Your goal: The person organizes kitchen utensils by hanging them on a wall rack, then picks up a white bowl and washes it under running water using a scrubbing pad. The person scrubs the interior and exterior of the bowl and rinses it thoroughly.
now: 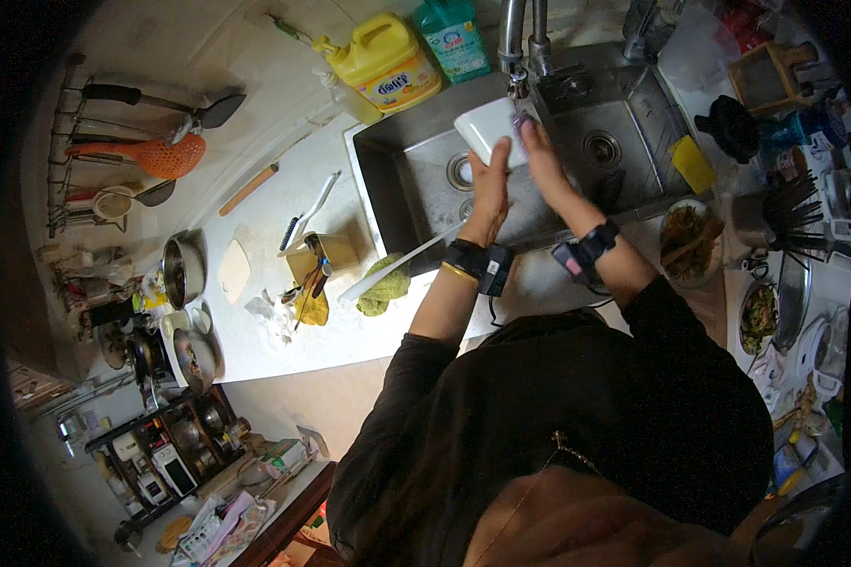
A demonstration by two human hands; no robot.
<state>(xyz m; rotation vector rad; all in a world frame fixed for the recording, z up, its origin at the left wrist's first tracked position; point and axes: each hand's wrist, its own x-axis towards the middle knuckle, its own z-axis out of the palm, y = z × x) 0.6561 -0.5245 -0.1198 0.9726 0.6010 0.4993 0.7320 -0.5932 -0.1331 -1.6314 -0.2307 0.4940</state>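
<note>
My left hand (489, 184) grips a white rectangular container (484, 127) near its lower edge, above the left basin of a stainless steel sink (411, 191). My right hand (549, 170) presses a purple scrubbing pad (520, 125) to the container's right side; the fingers partly cover the pad. The metal faucet (515, 49) has its spout just behind the container. Below the container, the drain (461, 171) shows in the basin floor. A long white rod-like handle (404, 261) slants from the counter over the sink's front edge, near my left wrist.
A yellow detergent jug (386, 60) and a green bottle (455, 42) stand behind the sink. On the left counter (255, 354) lie a green cloth (386, 287), a brush (312, 209) and a utensil box (326, 255). A yellow sponge (692, 164) rests at the sink's right edge, near a food bowl (689, 244).
</note>
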